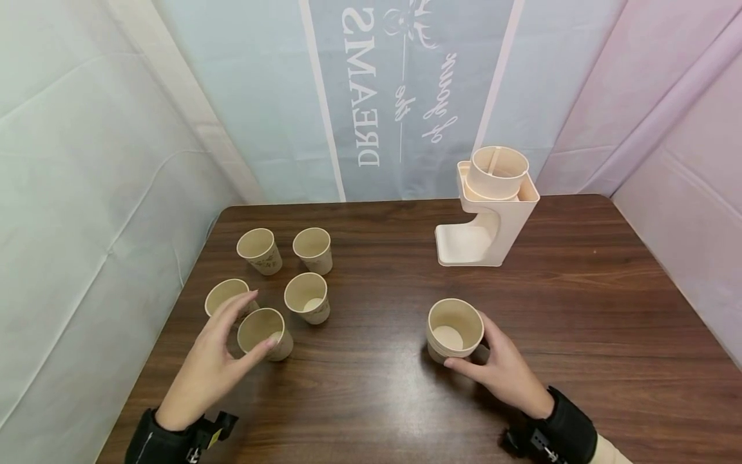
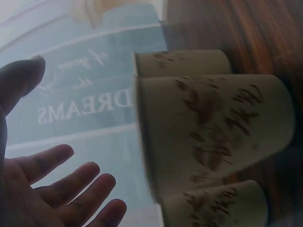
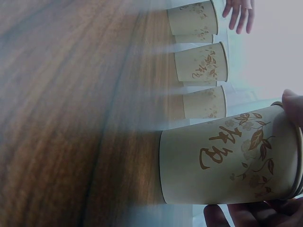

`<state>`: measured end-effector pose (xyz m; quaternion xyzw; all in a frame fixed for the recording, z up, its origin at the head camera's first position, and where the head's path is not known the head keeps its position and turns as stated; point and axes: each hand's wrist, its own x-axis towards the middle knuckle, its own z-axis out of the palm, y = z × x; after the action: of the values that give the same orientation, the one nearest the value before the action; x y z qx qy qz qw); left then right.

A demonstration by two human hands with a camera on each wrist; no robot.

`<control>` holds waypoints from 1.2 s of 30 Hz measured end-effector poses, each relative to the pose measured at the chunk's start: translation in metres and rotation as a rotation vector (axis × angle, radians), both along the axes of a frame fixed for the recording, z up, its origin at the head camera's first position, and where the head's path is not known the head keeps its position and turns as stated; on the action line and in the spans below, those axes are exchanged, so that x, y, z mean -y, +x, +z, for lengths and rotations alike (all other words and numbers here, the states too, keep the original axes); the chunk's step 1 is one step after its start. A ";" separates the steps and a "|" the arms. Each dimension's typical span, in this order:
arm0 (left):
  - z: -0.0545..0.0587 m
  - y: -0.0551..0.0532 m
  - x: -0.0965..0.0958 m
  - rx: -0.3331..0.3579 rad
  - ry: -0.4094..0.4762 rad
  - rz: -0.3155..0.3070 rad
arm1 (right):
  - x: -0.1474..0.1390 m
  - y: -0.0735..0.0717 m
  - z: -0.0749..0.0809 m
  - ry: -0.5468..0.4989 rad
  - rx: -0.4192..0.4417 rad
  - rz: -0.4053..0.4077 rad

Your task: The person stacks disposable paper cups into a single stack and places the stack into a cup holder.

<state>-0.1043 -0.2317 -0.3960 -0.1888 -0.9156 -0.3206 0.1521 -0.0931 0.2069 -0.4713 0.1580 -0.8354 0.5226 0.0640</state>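
My right hand point(image 1: 507, 370) grips paper cups point(image 1: 455, 325) near the rim, at the right of the table; doubled rims in the right wrist view suggest nested cups. Brown leaves and lettering decorate their side point(image 3: 227, 156). At the left, my left hand point(image 1: 211, 367) hovers by the nearest paper cup point(image 1: 265, 332), thumb and fingers spread, holding nothing. Behind it a second paper cup point(image 1: 225, 294) is partly covered by the fingers. Three more upright paper cups stand close by: one back left point(image 1: 259, 250), one back right point(image 1: 313, 250), one in front of that point(image 1: 307, 298).
A cream-coloured stand point(image 1: 501, 229) with a flat foot stands at the back right of the wooden table point(image 1: 382, 386). A wide round container point(image 1: 498, 183) with a strip inside sits on its top. Printed cloth point(image 1: 261, 96) hangs behind the table's back edge.
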 end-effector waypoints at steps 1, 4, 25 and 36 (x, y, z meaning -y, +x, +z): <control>-0.002 0.000 0.001 0.007 -0.010 0.002 | 0.000 0.000 0.000 0.000 0.000 -0.001; -0.006 -0.001 0.003 0.018 -0.041 0.005 | 0.000 0.000 0.000 0.001 -0.001 -0.003; -0.030 -0.006 0.004 0.116 -0.125 0.079 | -0.001 -0.001 -0.001 -0.004 -0.010 0.003; -0.031 -0.005 0.007 0.221 -0.075 0.108 | 0.000 0.000 -0.001 0.000 -0.006 -0.006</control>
<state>-0.1096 -0.2383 -0.4270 -0.1083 -0.9470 -0.2963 0.0601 -0.0935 0.2074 -0.4723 0.1571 -0.8357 0.5218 0.0678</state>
